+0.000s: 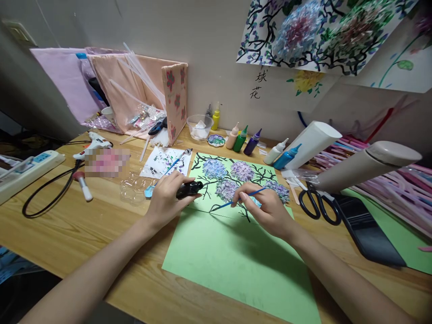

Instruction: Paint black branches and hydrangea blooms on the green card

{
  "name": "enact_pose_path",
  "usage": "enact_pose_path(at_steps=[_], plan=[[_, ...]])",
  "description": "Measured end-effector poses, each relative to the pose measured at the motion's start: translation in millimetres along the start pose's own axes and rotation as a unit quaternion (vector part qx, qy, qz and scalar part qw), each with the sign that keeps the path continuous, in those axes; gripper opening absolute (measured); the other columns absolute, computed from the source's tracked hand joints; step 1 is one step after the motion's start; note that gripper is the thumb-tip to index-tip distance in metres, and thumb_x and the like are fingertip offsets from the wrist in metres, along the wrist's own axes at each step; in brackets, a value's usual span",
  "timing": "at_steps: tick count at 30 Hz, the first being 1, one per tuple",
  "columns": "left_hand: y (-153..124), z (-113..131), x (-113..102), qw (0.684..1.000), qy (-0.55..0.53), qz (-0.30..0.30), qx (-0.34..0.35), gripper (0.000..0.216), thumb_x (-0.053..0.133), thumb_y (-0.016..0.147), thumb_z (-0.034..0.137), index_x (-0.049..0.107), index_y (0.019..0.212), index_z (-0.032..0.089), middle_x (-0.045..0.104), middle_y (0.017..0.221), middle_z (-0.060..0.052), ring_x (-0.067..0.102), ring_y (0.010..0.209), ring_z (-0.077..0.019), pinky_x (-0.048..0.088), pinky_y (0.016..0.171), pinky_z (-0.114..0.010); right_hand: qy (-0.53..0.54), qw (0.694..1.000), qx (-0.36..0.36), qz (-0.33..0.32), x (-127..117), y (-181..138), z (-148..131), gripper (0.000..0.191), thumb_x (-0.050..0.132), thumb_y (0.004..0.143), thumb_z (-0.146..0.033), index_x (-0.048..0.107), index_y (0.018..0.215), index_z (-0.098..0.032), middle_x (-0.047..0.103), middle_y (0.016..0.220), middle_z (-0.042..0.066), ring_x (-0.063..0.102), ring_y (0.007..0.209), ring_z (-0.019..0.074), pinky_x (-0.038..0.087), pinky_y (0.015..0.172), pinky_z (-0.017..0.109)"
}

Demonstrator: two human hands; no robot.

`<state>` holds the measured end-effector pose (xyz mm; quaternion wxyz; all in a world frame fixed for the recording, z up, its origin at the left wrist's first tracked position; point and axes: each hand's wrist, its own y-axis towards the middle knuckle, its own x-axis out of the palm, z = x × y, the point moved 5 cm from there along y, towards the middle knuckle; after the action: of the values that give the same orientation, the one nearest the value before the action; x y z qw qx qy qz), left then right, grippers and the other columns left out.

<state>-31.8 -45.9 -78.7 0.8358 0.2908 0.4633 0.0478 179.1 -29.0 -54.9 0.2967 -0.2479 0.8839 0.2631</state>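
My right hand [265, 207] pinches a thin blue paintbrush [232, 203], its dark tip on a painted black branch on the green paper [236, 265]. Round blue and purple flowers [227, 190] with black branches fill the far half of that sheet. In my left hand [168, 193] lies a small black paint bottle [189, 189], its tip pointing right above the paper's left side. Beyond the left hand, a second brush [178, 161] lies across a paint-spotted white sheet [158, 167]. Beside the same hand are a clear flower-shaped palette [130, 191] and a light blue piece, partly hidden.
Paint bottles [240, 140], a clear plastic cup [200, 128] and a small painted dish [216, 140] stand along the back. At right lie scissors [319, 204], a black phone-like slab [367, 229] and a tumbler [367, 164]. A glue gun [96, 143] and power strip [30, 173] occupy the left.
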Motion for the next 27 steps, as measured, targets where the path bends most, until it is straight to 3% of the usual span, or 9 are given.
enact_pose_path(at_steps=[27], plan=[[0.0, 1.6, -0.2, 1.000, -0.006, 0.001, 0.006, 0.028, 0.067, 0.076, 0.034, 0.057, 0.098, 0.019, 0.059, 0.085, -0.003, 0.055, 0.081, -0.0181, 0.040, 0.070, -0.030, -0.048, 0.999, 0.000, -0.012, -0.5, 2.2, 8.9, 0.023, 0.037, 0.092, -0.019, 0.056, 0.079, -0.019, 0.060, 0.078, 0.002, 0.055, 0.073, 0.0124, 0.039, 0.068, 0.024]])
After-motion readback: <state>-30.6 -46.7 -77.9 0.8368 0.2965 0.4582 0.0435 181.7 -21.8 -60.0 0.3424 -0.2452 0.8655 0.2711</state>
